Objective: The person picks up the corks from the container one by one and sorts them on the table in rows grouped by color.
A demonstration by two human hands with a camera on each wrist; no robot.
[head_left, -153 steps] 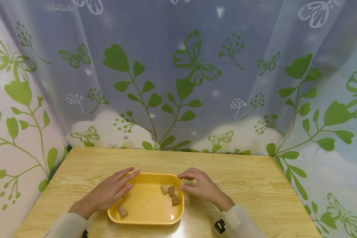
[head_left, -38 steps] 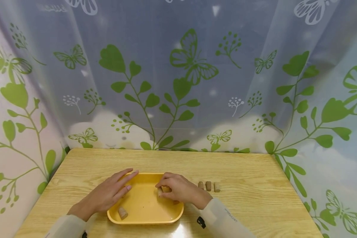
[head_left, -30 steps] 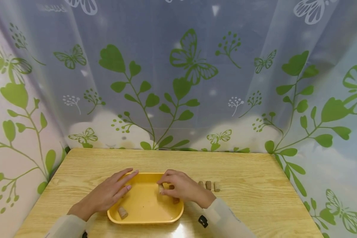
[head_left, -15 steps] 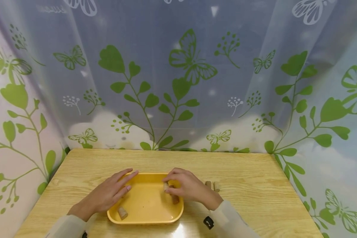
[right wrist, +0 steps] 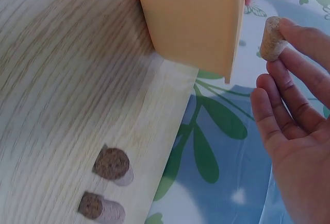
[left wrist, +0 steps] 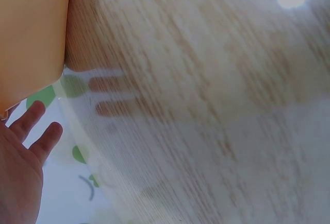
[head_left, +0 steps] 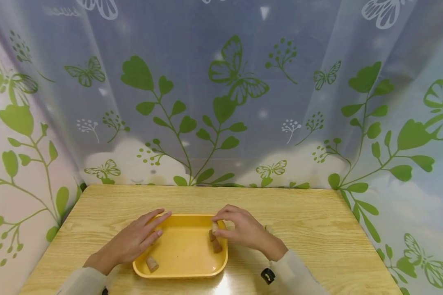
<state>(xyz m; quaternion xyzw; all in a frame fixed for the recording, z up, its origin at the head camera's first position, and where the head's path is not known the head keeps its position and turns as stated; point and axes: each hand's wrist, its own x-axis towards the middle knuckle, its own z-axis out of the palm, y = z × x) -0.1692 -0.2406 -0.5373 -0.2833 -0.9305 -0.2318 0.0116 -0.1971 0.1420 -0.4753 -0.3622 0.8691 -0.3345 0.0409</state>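
My right hand point(head_left: 248, 230) pinches a pale cork point(right wrist: 271, 38) between thumb and fingertips, above the right rim of a yellow plastic tray point(head_left: 181, 275). The other fingers of this hand are bent and hold nothing. My left hand point(head_left: 133, 237) lies with fingers extended over the tray's left side, fingertips at the far rim. Inside the tray are a tan cork point(head_left: 152, 263) at the near left and two darker corks, one brown cork point(head_left: 217, 246) at the right and another brown cork point(head_left: 211, 236) just behind it.
On the table right of the tray, the right wrist view shows a dark-ended cork point(right wrist: 111, 164) and a second cork point(right wrist: 93, 206); my right hand and wrist mostly hide them in the head view. A patterned curtain point(head_left: 236, 123) borders the wooden table point(head_left: 317, 229).
The right hand has taken hold of the pale cork in the tray and carried it rightward to the right rim. My left hand has stayed in place.
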